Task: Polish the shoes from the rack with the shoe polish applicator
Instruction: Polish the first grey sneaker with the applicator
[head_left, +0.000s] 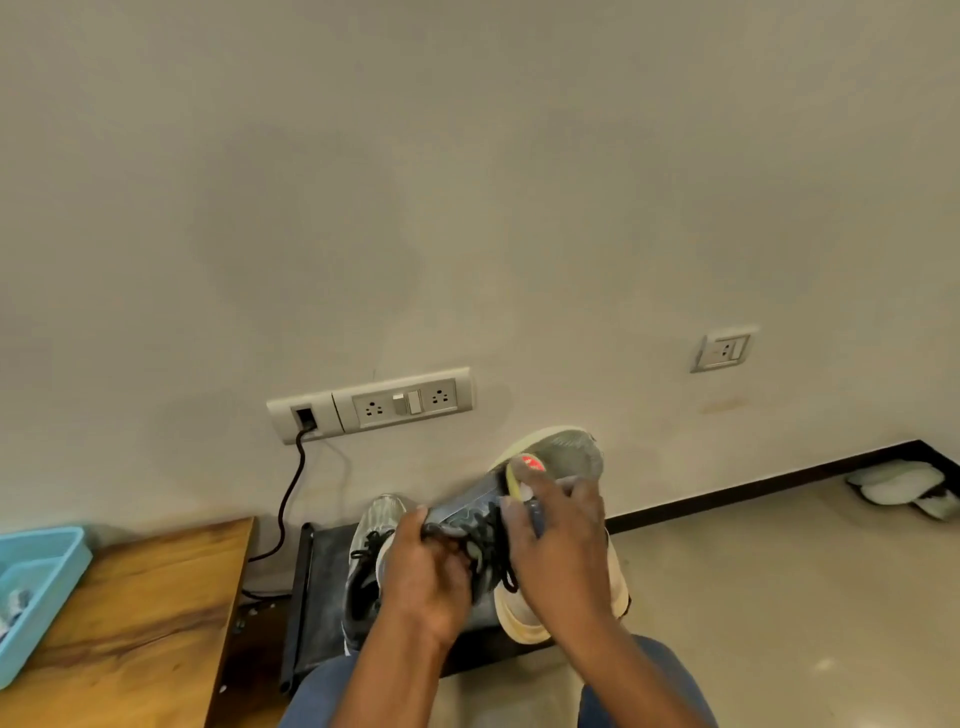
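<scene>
A grey sneaker (563, 452) with a cream sole and black laces is held up in front of me, toe pointing up and to the right. My left hand (426, 566) grips it around the laced middle. My right hand (558, 540) holds a dark-handled shoe polish applicator (522, 475) whose yellow sponge and red tip press against the shoe's upper. A second grey sneaker (371, 551) lies on the low black rack (317, 592) below, partly hidden by my left hand.
A wooden table (135, 623) with a light blue tray (36, 587) stands at the left. A black cable (288, 499) runs from the wall socket panel (371, 405) down behind the rack. Pale slippers (904, 488) lie on the floor at far right. My blue-clad knees are at the bottom edge.
</scene>
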